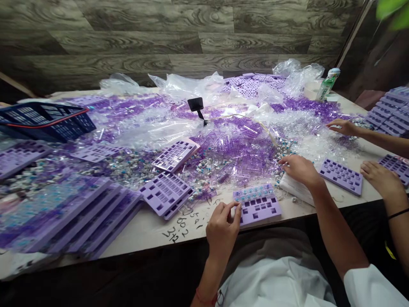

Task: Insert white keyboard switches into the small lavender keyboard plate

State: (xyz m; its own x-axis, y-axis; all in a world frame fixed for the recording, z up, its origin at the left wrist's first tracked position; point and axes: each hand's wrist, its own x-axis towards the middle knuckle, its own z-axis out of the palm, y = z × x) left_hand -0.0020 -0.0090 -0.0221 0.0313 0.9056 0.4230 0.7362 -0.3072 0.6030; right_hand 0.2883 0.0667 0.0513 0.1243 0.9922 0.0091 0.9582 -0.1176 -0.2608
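Observation:
A purple keyboard frame lies at the table's front edge, its back rows filled with clear and blue switches and its front openings bare. At its left side is my left hand, thumb and fingertips pinched together at the frame's corner; anything between them is too small to make out. My right hand reaches over a white block to the right of the frame. Its fingertips are bent down at the edge of a pile of small switches, and what they hold, if anything, is hidden.
Stacked purple frames fill the front left, with two more frames beside them. A dark blue basket stands at the left. Purple and clear plastic pieces cover the middle. A co-worker's hands are at the right, near another frame.

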